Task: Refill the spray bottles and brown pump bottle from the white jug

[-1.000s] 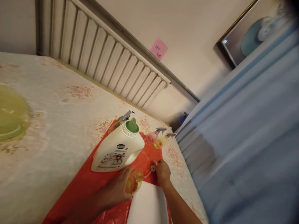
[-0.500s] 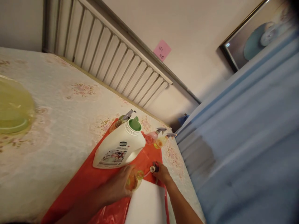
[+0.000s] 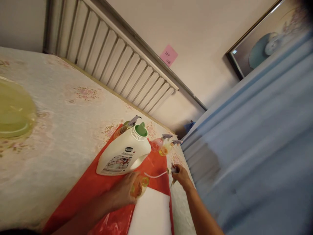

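Observation:
My left hand [image 3: 126, 191] is wrapped round a small clear bottle [image 3: 140, 187] with yellow-orange contents; its open neck faces right. My right hand [image 3: 181, 176] grips a pump head [image 3: 174, 170] with a grey lever. From that pump a thin pale tube [image 3: 157, 176] curves left, its tip apart from the bottle and just above its neck. Behind my left hand stands a large white jug [image 3: 122, 153] with a printed label and a green pouring spout [image 3: 141, 129]. All this is over a red plastic sheet [image 3: 156, 163].
A white cloth or pad [image 3: 151, 212] lies at the front. Pink [image 3: 157, 143] and yellow [image 3: 165, 149] pump bottles stand behind; another pump bottle [image 3: 122, 130] is partly hidden by the jug. A yellow-green basin [image 3: 16, 107] is at left, a blue curtain [image 3: 249, 147] at right.
My right hand has moved right with the pump head, drawing the tube out of the bottle's neck. My left hand still holds the bottle in nearly the same place.

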